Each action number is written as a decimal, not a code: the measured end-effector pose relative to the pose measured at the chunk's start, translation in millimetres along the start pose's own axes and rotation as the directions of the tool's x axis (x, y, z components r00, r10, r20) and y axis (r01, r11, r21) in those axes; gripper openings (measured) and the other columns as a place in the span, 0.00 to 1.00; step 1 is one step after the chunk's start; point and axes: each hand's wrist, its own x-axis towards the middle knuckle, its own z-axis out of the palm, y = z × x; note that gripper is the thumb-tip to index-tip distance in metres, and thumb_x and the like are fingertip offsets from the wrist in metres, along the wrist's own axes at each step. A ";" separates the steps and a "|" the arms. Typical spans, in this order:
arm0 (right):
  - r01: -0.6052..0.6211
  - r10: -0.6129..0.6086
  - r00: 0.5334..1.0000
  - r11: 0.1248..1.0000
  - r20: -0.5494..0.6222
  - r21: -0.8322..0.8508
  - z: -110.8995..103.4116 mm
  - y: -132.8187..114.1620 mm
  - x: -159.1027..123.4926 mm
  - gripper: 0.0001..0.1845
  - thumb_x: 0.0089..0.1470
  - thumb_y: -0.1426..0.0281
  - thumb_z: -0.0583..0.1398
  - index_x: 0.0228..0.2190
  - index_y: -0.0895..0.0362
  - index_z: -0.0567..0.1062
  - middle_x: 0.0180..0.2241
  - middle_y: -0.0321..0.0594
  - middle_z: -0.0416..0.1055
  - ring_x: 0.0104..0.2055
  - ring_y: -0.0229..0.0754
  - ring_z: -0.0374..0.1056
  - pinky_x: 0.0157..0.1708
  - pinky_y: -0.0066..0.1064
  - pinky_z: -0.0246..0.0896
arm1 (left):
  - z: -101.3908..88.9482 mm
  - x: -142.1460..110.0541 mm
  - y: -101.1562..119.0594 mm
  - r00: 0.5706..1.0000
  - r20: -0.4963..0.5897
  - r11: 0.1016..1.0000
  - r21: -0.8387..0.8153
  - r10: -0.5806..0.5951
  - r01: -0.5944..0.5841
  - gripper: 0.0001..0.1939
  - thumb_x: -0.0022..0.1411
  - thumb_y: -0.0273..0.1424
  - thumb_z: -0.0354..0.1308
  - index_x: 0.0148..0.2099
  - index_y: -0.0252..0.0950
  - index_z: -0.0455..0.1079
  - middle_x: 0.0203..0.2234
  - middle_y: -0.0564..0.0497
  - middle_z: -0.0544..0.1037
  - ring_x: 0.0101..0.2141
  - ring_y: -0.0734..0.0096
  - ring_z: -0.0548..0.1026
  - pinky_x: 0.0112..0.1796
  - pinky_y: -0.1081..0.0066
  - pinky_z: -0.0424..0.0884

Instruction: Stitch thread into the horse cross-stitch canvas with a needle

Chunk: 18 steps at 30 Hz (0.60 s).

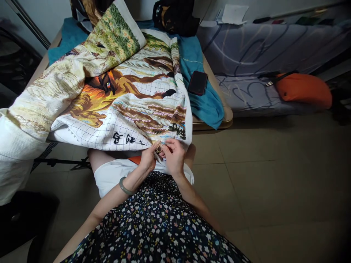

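A large cross-stitch cloth (115, 95) with a brown and orange picture and black characters lies over the table and hangs down to my lap. My left hand (149, 157) and my right hand (174, 155) meet at its lower edge, fingers pinched together. Between them sits a small ring-like thing (159, 148) and a thin pale item, too small to name. A green bangle (124, 187) circles my left wrist.
A black phone (197, 82) rests on a teal cloth (203, 98) at the table's right side. Behind stands a grey couch (260, 54) with an orange cushion (303, 90). A dark bag (175, 16) sits at the table's far end. Tiled floor spreads to the right.
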 end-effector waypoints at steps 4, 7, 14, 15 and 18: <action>0.104 -0.082 0.988 0.978 0.128 -0.183 -8.2 -7.6 6.1 0.09 0.59 0.66 0.53 0.40 0.55 0.69 0.26 0.37 0.74 0.24 0.40 0.72 0.28 0.31 0.67 | -5.9 4.4 -2.5 0.998 0.054 0.999 -0.045 0.016 -0.014 0.19 0.33 0.33 0.76 0.27 0.31 0.73 0.24 0.51 0.76 0.25 0.73 0.72 0.33 0.70 0.68; 0.126 -0.073 0.980 0.946 0.183 -0.298 -12.0 -9.8 11.7 0.07 0.60 0.66 0.52 0.35 0.54 0.68 0.25 0.37 0.74 0.24 0.41 0.71 0.29 0.32 0.64 | -11.0 8.3 -4.6 0.998 0.066 1.000 -0.020 -0.007 0.008 0.18 0.33 0.34 0.76 0.26 0.31 0.74 0.23 0.50 0.76 0.24 0.73 0.72 0.31 0.70 0.67; 0.221 -0.194 0.975 0.864 0.106 -0.452 -14.4 -18.8 17.1 0.08 0.59 0.67 0.52 0.27 0.53 0.64 0.21 0.35 0.68 0.24 0.40 0.64 0.29 0.30 0.56 | -9.1 5.9 -4.6 0.998 0.018 0.997 -0.041 0.067 -0.066 0.19 0.31 0.32 0.77 0.28 0.31 0.75 0.24 0.51 0.78 0.28 0.73 0.74 0.38 0.70 0.70; 0.220 -0.221 0.974 0.878 0.047 -0.426 -15.1 -20.2 16.5 0.09 0.60 0.66 0.51 0.28 0.53 0.63 0.22 0.35 0.68 0.24 0.39 0.64 0.29 0.30 0.57 | -7.9 5.2 -4.5 0.997 0.008 0.996 -0.046 0.080 -0.079 0.19 0.31 0.31 0.77 0.28 0.32 0.75 0.25 0.51 0.79 0.30 0.71 0.75 0.40 0.69 0.70; 0.154 -0.170 0.983 0.969 -0.071 -0.193 -17.5 -20.7 16.7 0.10 0.62 0.61 0.50 0.31 0.53 0.61 0.26 0.35 0.71 0.22 0.35 0.63 0.25 0.27 0.58 | -6.3 4.5 -4.7 0.996 -0.006 0.996 -0.043 0.084 -0.084 0.20 0.32 0.31 0.76 0.29 0.33 0.74 0.26 0.50 0.79 0.37 0.65 0.77 0.44 0.67 0.70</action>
